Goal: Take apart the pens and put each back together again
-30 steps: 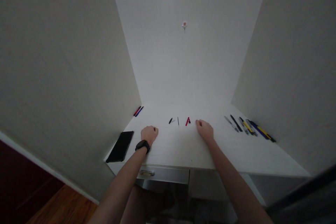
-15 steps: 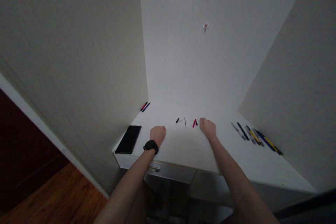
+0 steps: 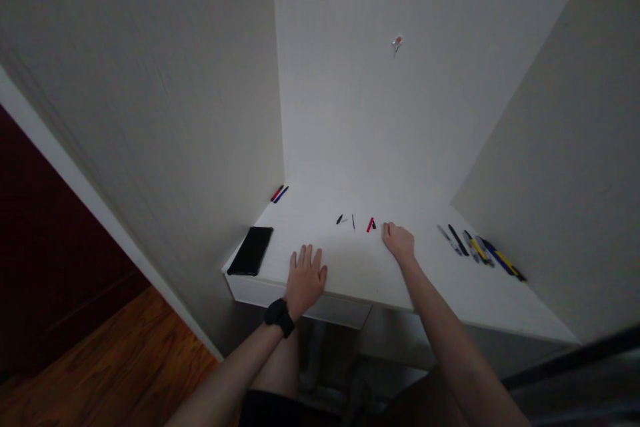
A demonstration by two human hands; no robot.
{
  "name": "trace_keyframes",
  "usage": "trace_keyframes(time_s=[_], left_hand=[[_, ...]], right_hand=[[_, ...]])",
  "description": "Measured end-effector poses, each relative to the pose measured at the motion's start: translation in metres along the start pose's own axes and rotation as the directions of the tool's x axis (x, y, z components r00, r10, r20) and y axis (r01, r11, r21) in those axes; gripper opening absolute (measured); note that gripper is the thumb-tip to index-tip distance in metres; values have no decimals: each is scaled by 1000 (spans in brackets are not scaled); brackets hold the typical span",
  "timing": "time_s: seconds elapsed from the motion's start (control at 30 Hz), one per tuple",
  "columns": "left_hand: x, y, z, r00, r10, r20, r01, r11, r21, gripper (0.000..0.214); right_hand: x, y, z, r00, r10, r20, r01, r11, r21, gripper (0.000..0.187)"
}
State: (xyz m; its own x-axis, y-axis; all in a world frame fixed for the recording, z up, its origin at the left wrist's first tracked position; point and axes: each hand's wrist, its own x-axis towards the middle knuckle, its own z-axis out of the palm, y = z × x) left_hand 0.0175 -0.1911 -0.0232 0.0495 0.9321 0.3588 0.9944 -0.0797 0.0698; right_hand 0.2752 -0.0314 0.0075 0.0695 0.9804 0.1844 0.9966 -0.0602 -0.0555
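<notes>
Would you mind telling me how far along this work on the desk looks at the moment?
Pens already lie in a row along the right wall, with a pair in the far left corner. Nothing looks in hand: the right hand rests beside a red pen, and the left hand is open. Still lying apart mid-desk: two small black pens.

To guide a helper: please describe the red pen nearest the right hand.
On the white desk, find the short row of small items in the middle. The red pen, with a black bit at its end, is the rightmost, just past the fingertips of the right hand. The other red pen lies far left, beside a blue one.
</notes>
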Motion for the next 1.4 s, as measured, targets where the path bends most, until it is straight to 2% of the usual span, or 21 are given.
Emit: trace_keyframes(time_s=[0.23,0.43,0.53,0.67,0.73,0.8,0.9,0.97,1.03,1.13,1.27,1.4], left_hand=[[-3,-1,1,999,9,49,-9,1000,-1,55],[-1,-3,5,999,27,38,-27,1000,11,56],[2,-5,7,999,52,17,-52,999,12,56],[4,-5,8,998,63,-2,-63,998,10,55],[3,-5,8,998,56,-9,-56,998,10,55],[1,-4,9,998,57,-16,-56,998,12,54],[-1,-3,11,997,72,-19,-71,997,21,54],[1,-5,12,996,84,-16,-83,996,27,55],[4,-7,14,994,106,-10,-106,994,25,57],[12,-10,18,990,143,8,-143,990,12,60],[29,-11,25,991,128,45,-128,992,1,63],[55,-5,35,995,84,45,-84,996,3,65]], right_hand=[[-25,-2,1,999,-47,8,47,999,-24,49],[-46,-12,-3,997,-70,23,72,996,-58,46],[-66,-15,-6,995,-85,50,89,993,-75,44],[-107,-10,-9,988,-128,83,134,988,-76,39],[-130,-4,-8,994,-104,42,107,992,-68,37],[-151,3,-3,992,-110,-61,108,993,-44,35],[-174,10,7,938,-217,-270,211,976,-51,30],[-180,11,13,898,-226,-377,221,974,-56,29],[-176,11,15,876,-237,-420,248,968,-28,28],[-153,10,11,857,-317,-405,361,932,33,26],[-96,3,-3,830,-415,-373,452,892,15,21],[-32,-20,-5,808,-428,-405,491,869,61,18]])
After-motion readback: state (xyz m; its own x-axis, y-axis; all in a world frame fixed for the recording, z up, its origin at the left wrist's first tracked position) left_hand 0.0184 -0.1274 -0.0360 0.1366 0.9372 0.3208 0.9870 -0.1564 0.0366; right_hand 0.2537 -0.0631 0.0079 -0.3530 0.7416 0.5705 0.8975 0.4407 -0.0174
